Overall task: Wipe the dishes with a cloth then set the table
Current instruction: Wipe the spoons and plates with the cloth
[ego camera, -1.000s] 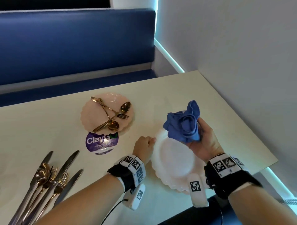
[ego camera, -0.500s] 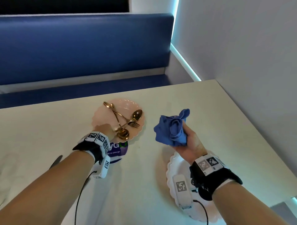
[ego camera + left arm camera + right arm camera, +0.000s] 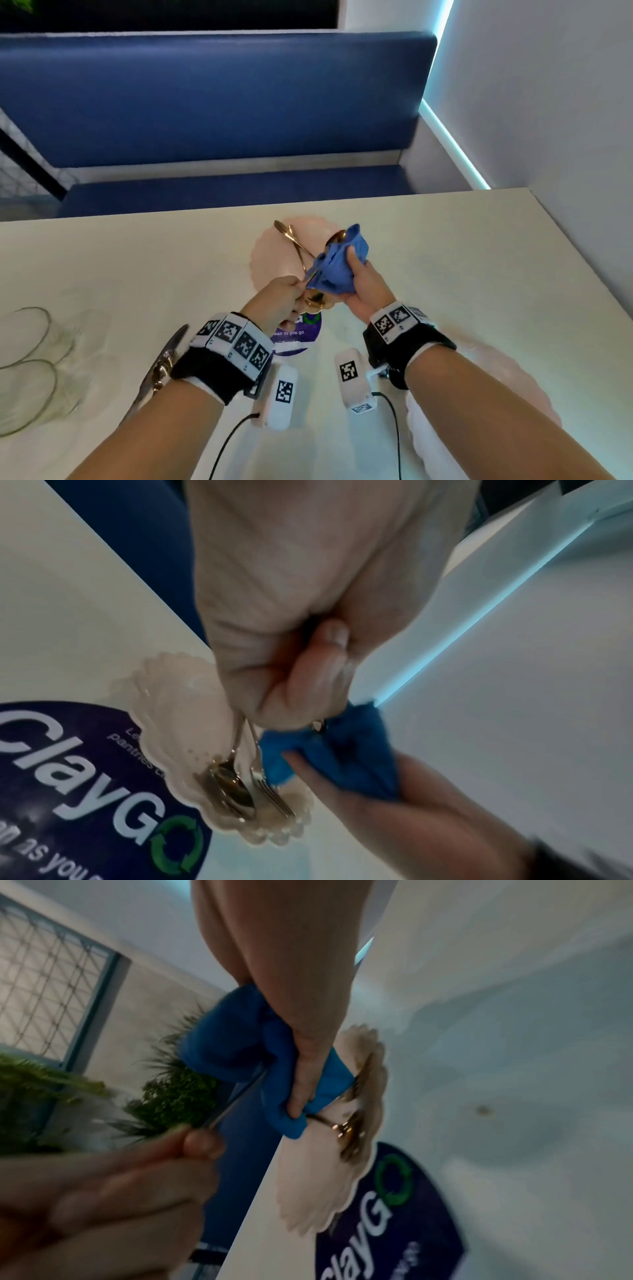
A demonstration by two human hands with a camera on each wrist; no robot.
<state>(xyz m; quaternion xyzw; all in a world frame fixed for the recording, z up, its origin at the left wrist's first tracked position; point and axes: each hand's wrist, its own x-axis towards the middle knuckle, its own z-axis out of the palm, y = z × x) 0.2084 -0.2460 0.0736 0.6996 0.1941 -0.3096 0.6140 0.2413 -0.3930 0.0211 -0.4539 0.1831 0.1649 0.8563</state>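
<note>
While the left hand (image 3: 281, 301) pinches a gold spoon's handle between thumb and curled fingers, the right hand (image 3: 363, 284) has a blue cloth (image 3: 337, 270) bunched around the spoon (image 3: 337, 236); only the bowl tip pokes out of the cloth at 12 o'clock. Right thumb presses on top of the cloth, fingers wrapped under it. Spoon is lifted, angled from the left fingers up toward 1 o'clock.

Both hands sit over the pink scalloped plate (image 3: 270, 250) at table centre. On that plate: another gold spoon (image 3: 232, 788) and a gold fork (image 3: 274, 794) lying side by side, handles crossing toward 11 o'clock in the head view.

Round purple "ClayGO" sticker (image 3: 298, 337) on the table (image 3: 120, 267), touching the plate edge at 6 o'clock, partly hidden by the left wrist.

Second pale scalloped plate (image 3: 496, 377) at 4 o'clock, mostly under the right forearm. Knife and more cutlery (image 3: 161, 366) at 8 o'clock beside the left wristband. Clear glassware (image 3: 30, 363) at 9 o'clock, left edge of frame. Blue bench (image 3: 219, 102) at 12 o'clock behind the table.
</note>
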